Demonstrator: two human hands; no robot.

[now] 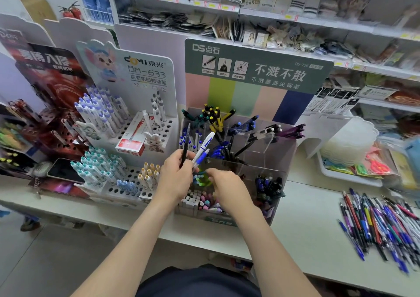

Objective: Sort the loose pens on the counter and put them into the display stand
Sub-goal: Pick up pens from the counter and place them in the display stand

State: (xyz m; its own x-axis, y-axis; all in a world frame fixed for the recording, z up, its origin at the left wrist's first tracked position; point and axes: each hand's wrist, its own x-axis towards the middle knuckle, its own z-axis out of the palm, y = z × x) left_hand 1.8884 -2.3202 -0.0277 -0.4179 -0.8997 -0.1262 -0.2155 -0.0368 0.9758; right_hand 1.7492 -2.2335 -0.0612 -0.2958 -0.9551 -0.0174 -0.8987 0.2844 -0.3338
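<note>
My left hand (176, 175) grips a black pen (185, 144) and a white pen with a blue grip (203, 149), both pointing up over the clear display stand (276, 158). My right hand (227, 185) hovers over the stand's middle compartments, fingers curled beside the green and blue pens (201, 179); what it holds is hidden. The stand's compartments hold black, yellow, blue and purple pens. A heap of loose pens (381, 224) lies on the counter (304, 228) at the right.
A white holed pen stand (136, 137) with white pens and a red box stands left of the clear one. A phone (64, 170) lies at the far left. A white tray (347, 176) with plastic items sits at the back right. Shelves of goods rise behind.
</note>
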